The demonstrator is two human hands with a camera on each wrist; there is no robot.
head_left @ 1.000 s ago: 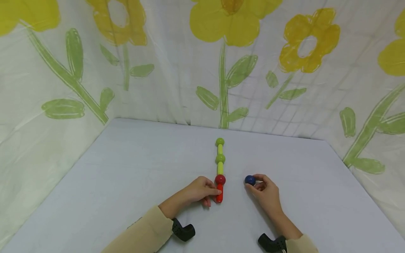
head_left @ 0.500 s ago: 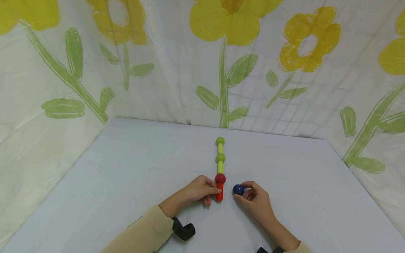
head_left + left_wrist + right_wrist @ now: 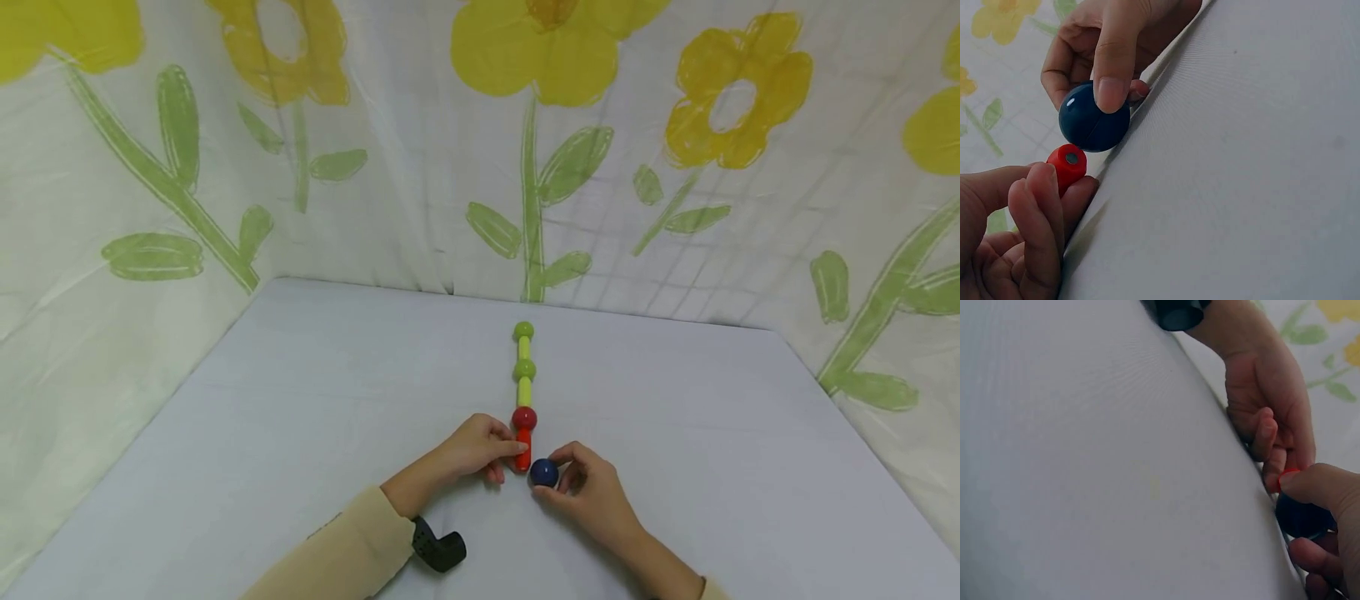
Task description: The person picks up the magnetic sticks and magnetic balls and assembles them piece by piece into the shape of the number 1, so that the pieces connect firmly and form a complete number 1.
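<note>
My left hand [image 3: 471,451] pinches a red rod [image 3: 522,461] between thumb and fingers. That rod is the near end of a straight chain lying on the table: a red ball [image 3: 524,418], then yellow-green rods [image 3: 524,392] alternating with green balls [image 3: 524,369]. In the left wrist view, the red rod's free end shows a small grey disc. My right hand [image 3: 600,502] holds a dark blue ball [image 3: 1088,128] by thumb and fingertips, close to that end; whether they touch I cannot tell. In the right wrist view, my right thumb partly hides the ball [image 3: 1300,519].
A white-covered table [image 3: 337,375] spreads around the chain. Behind it hangs a pale curtain [image 3: 397,183] printed with yellow flowers. A black wrist device [image 3: 440,550] sits below my left sleeve.
My right hand has carried the blue ball left and nearer to me, from right of the red ball to beside the red rod's near end. My left hand keeps its grip in place.
</note>
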